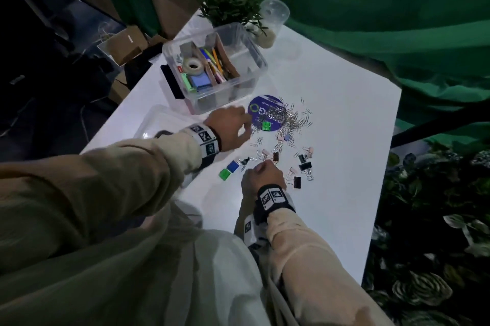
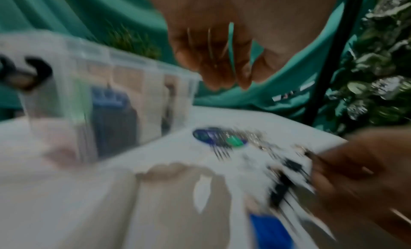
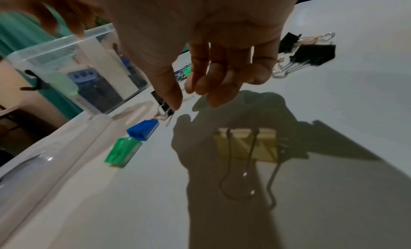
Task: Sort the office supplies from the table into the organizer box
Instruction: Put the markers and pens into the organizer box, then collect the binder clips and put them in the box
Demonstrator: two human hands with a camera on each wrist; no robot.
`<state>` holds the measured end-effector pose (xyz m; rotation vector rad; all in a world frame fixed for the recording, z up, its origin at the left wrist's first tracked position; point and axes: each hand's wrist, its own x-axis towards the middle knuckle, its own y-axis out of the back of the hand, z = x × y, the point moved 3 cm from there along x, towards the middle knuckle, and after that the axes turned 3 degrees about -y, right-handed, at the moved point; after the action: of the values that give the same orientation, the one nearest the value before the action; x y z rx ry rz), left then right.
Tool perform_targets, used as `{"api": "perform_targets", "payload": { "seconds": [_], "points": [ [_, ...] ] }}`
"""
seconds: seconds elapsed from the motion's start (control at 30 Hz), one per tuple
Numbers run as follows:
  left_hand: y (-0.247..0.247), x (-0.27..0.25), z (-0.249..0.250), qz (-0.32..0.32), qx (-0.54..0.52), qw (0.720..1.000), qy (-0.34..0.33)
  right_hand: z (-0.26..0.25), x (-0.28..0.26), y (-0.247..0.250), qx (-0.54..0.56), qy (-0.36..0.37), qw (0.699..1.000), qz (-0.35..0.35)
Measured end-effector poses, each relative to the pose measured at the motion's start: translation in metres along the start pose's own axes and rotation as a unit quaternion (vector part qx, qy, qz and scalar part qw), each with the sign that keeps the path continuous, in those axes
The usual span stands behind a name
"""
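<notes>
Beige sleeves fill the bottom of the head view, each wrist with a marker band. On the white table (image 1: 331,193), the right hand (image 1: 261,175) hangs low above the binder clips (image 1: 305,166) — its fingers are bent downward with the tips close together, and I cannot tell if they hold something. A yellow binder clip (image 3: 246,145) lies in its shadow. Just beside are a blue sharpener (image 1: 233,166) and a green sharpener (image 1: 224,174), touching each other. The left hand (image 1: 229,128) reaches to the heap of paper clips (image 1: 287,117) on a purple disc (image 1: 258,108); its view is blurred, fingers seem loosely curled. The clear organizer box (image 1: 249,41) stands behind, with tape, pens and a blue case inside — its lid (image 1: 156,118) lies under the left wrist.
</notes>
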<state>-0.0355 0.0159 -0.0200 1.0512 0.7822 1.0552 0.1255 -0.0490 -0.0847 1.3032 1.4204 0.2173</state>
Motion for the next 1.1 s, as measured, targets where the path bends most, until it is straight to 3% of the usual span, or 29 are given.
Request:
{"api": "perform_targets", "payload": {
  "seconds": [0.07, 0.13, 0.4, 0.53, 0.63, 0.8, 1.1],
  "points": [
    [-0.039, -0.03, 0.005, -0.156, -0.012, 0.982, 0.109, -0.002, -0.001, -0.005, -0.006, 0.016, 1.0, -0.014],
    [-0.066, -0.054, 0.006, -0.222, -0.02, 0.959, 0.172, -0.002, 0.0, -0.005, -0.02, 0.032, 0.999, -0.024],
    [-0.088, -0.067, 0.017, -0.187, -0.093, 0.949, 0.235, -0.003, 0.005, 0.002, -0.063, 0.127, 0.99, -0.008],
    [-0.087, -0.072, 0.016, -0.148, -0.121, 0.941, 0.28, -0.011, 0.004, -0.001, -0.131, 0.244, 0.961, 0.003],
    [-0.081, -0.076, 0.015, -0.117, -0.143, 0.935, 0.303, -0.014, 0.005, -0.006, -0.171, 0.284, 0.943, 0.007],
    [-0.076, -0.077, 0.014, -0.061, -0.184, 0.939, 0.284, -0.012, 0.009, -0.004, -0.184, 0.279, 0.942, 0.013],
    [-0.088, -0.072, 0.026, -0.118, -0.076, 0.965, 0.223, 0.016, 0.023, 0.023, -0.057, 0.18, 0.979, 0.073]
  ]
}}
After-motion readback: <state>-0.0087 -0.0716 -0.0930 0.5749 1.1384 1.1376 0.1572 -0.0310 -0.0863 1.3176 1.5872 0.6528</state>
